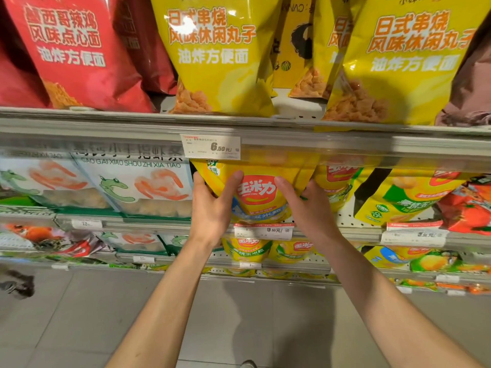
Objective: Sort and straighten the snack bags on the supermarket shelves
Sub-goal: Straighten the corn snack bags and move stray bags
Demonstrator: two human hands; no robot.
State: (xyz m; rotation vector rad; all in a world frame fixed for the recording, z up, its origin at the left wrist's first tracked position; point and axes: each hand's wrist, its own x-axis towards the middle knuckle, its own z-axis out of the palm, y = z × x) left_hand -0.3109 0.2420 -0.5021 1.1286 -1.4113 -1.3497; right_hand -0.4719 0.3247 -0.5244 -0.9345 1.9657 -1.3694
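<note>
My left hand clasps the left edge of the corn bag, thumb on its face; my right hand clasps the right edge. It stands at the shelf front. Straightening step; next, I'd square it upright and release.

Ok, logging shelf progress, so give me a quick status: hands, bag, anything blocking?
Left hand and right hand both gripping yellow corn snack bag, second shelf. Bag upright, facing out. Price tag on the shelf above overhangs its top; nothing blocking.
</note>
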